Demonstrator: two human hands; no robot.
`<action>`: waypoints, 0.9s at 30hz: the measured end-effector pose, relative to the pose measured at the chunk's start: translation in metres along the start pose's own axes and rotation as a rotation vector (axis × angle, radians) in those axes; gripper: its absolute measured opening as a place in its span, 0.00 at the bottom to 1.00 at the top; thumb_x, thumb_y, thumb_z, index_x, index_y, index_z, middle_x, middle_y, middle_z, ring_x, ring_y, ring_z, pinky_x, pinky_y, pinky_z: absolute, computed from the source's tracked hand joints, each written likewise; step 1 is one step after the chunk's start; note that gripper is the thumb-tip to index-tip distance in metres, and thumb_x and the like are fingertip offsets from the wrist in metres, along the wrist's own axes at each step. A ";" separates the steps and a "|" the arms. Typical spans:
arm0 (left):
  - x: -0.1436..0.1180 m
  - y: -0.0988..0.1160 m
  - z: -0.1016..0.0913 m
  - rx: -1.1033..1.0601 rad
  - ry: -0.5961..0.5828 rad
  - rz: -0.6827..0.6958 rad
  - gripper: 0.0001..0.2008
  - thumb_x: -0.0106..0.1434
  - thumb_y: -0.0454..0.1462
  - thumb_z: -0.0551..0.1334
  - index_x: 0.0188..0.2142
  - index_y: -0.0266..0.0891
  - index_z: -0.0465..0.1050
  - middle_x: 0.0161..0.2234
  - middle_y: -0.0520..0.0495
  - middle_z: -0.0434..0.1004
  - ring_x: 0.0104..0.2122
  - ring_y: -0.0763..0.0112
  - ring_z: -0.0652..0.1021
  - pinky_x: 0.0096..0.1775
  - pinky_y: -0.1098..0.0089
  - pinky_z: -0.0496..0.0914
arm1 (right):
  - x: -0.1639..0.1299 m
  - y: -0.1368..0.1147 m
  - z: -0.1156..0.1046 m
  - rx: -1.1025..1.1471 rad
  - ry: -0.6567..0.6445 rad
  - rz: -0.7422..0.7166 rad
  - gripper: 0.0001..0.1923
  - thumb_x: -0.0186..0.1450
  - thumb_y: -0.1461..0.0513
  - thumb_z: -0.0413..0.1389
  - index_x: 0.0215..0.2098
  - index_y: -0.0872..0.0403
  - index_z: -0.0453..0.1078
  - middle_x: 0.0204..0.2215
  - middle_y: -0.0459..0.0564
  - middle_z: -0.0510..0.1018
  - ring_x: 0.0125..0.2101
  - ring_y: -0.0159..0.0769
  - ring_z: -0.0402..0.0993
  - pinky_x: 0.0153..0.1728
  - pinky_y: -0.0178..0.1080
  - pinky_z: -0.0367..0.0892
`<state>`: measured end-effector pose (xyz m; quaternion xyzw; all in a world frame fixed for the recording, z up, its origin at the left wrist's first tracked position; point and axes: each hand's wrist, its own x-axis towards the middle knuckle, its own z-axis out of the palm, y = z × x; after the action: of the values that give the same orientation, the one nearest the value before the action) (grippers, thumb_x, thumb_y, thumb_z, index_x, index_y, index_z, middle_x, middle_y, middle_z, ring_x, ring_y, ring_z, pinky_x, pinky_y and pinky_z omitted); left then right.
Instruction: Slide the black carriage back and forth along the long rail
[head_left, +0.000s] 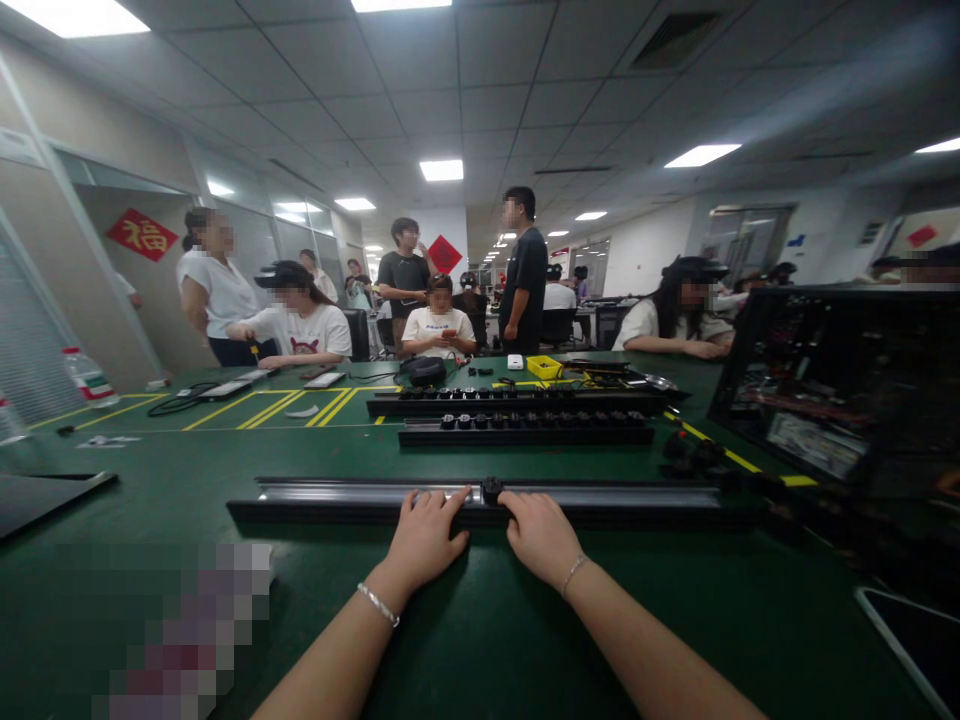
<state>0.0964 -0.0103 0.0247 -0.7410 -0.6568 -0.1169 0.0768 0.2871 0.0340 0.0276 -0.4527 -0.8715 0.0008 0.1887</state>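
A long black rail (322, 510) with a silvery channel along its top lies crosswise on the green table before me. Near its middle a small black round part (491, 489) sits in the channel. My left hand (426, 535) rests on the rail left of this part, fingers spread and index finger stretched along the channel. To the part's right is my right hand (541, 530), its index fingertip at the part's side and its thumb lower, apart from the finger. Neither hand is wrapped around the part. Some right fingertips are hidden behind the hand.
Two more black rails (525, 437) bearing several small black parts lie farther back. An open computer case (817, 400) stands right, a phone-like device (915, 640) lies front right, and a dark flat object (45, 498) left. A yellow tray (544, 367) sits behind. People are across the table.
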 end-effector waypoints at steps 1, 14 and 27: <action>0.000 0.000 0.000 0.004 -0.003 -0.001 0.29 0.58 0.46 0.54 0.59 0.52 0.52 0.45 0.47 0.70 0.47 0.61 0.68 0.54 0.55 0.51 | -0.001 0.000 0.000 -0.001 0.007 0.005 0.19 0.60 0.66 0.46 0.47 0.49 0.67 0.39 0.49 0.76 0.41 0.36 0.67 0.48 0.39 0.51; 0.001 -0.001 0.000 0.016 -0.014 0.002 0.29 0.58 0.46 0.54 0.59 0.52 0.52 0.46 0.47 0.70 0.48 0.61 0.68 0.54 0.56 0.51 | -0.001 0.007 -0.002 0.005 -0.014 0.003 0.19 0.60 0.67 0.46 0.47 0.49 0.67 0.38 0.48 0.76 0.41 0.35 0.68 0.46 0.37 0.53; 0.001 0.001 -0.003 0.005 -0.025 -0.007 0.28 0.58 0.46 0.54 0.59 0.53 0.52 0.46 0.48 0.70 0.49 0.61 0.68 0.55 0.55 0.50 | -0.002 0.010 -0.005 -0.012 -0.033 0.005 0.21 0.60 0.67 0.45 0.49 0.47 0.66 0.38 0.47 0.76 0.42 0.35 0.68 0.47 0.37 0.53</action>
<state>0.0970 -0.0101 0.0274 -0.7400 -0.6604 -0.1064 0.0703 0.2976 0.0377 0.0295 -0.4557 -0.8734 0.0036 0.1717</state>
